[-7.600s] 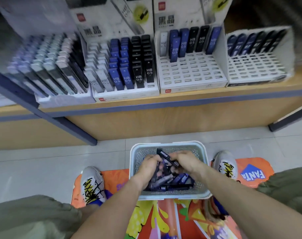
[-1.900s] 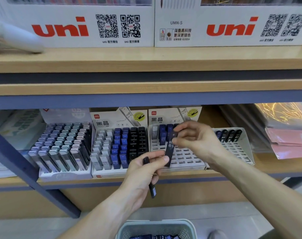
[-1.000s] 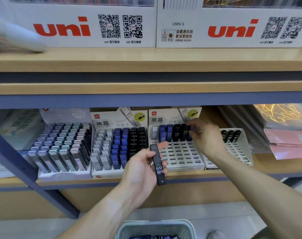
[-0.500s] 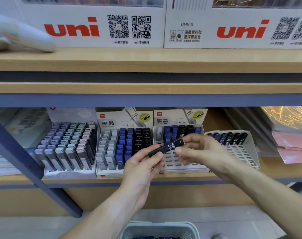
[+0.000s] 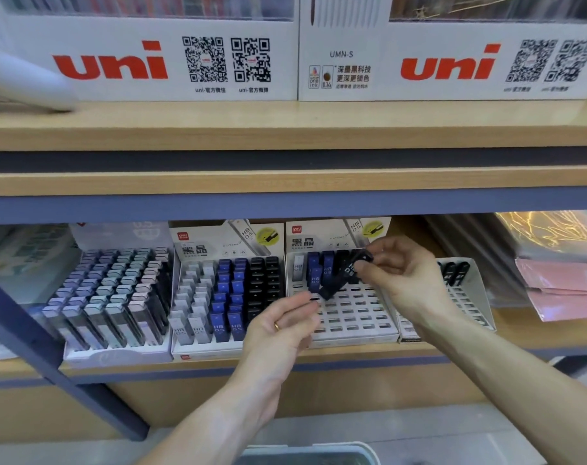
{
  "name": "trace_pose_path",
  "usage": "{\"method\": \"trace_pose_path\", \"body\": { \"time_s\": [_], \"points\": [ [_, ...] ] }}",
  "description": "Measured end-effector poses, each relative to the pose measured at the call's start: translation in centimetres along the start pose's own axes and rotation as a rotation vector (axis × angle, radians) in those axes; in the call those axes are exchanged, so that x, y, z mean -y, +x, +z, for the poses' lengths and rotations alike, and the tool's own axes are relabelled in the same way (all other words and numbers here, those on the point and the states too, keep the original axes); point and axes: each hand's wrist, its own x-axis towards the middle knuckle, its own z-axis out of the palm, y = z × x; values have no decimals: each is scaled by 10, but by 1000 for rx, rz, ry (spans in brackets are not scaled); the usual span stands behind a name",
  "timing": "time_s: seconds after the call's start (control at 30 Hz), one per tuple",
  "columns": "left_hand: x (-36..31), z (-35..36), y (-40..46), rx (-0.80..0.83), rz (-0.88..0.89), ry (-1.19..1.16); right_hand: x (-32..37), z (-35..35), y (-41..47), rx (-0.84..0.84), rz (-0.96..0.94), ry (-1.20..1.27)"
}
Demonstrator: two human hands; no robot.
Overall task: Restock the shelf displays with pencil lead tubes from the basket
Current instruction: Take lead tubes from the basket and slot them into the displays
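Observation:
My right hand (image 5: pixel 402 276) pinches the upper end of a black lead tube (image 5: pixel 342 278) marked HB 0.5. The tube hangs tilted over the back rows of a white slotted display tray (image 5: pixel 352 318), which holds a few blue and black tubes in its rear row only. My left hand (image 5: pixel 282 327) sits lower left with fingers loosely curled. Its fingertips lie just beside the tube's lower end, and I cannot tell whether they touch it. The rim of the grey basket (image 5: pixel 308 453) shows at the bottom edge, its contents hidden.
A full display of grey, blue and black tubes (image 5: pixel 225 297) stands to the left, and a lavender-capped one (image 5: pixel 117 297) beyond it. A nearly bare tray (image 5: pixel 459 297) stands to the right, then pink packets (image 5: pixel 560 286). The shelf above carries white uni boxes (image 5: pixel 151 62). A blue post (image 5: pixel 33 333) slants at left.
The tube has passed from my left hand to my right, which has lifted it back toward the tray's rear rows. My left hand has dropped slightly and let go.

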Motion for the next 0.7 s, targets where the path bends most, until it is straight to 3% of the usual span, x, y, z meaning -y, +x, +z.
{"method": "trace_pose_path", "body": {
  "time_s": [0.13, 0.37, 0.47, 0.6, 0.7],
  "points": [
    [6, 0, 6, 19, 8, 86, -19, -9, 16, -85, -138, -269],
    [15, 2, 11, 65, 107, 300, -41, 0, 24, 9, -273, -501],
    [20, 2, 13, 106, 236, 553, -44, 2, 23, 62, -278, -538],
    [33, -2, 14, 200, 502, 1113, -45, 6, 24, 79, -330, -586],
    [44, -5, 18, 249, 535, 1333, -48, 10, 28, 63, -419, -672]
  ]
}}
